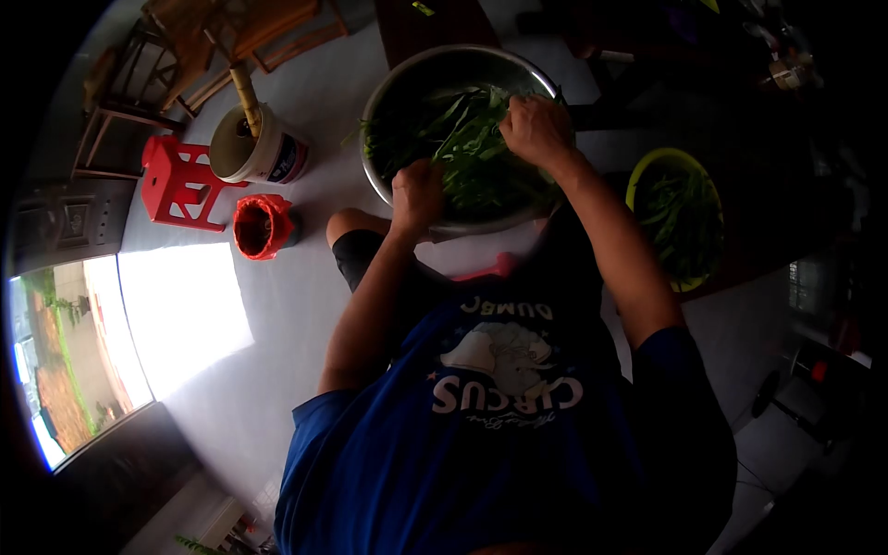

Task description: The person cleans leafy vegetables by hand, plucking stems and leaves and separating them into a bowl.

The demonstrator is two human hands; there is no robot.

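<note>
Leafy greens (476,171) are heaped in a wide metal basin (486,226), set just in front of the knees, and are being worked over its rim-bound space by both hands. The right hand (536,131) is curled over the far side of the heap, with greens apparently pinched at its fingertips; the left hand (418,194) is curled at the near left side, but its fingers are hidden in shadow, so whether anything is gripped there cannot be told. For good handling, stems are best taken a few at a time — lightly, so that leaves are not bruised — and both hands are best kept inside the rim so that loose pieces are caught. A yellow-green basket (633,190), with more greens inside, is placed to the right, within easy reach.
</note>
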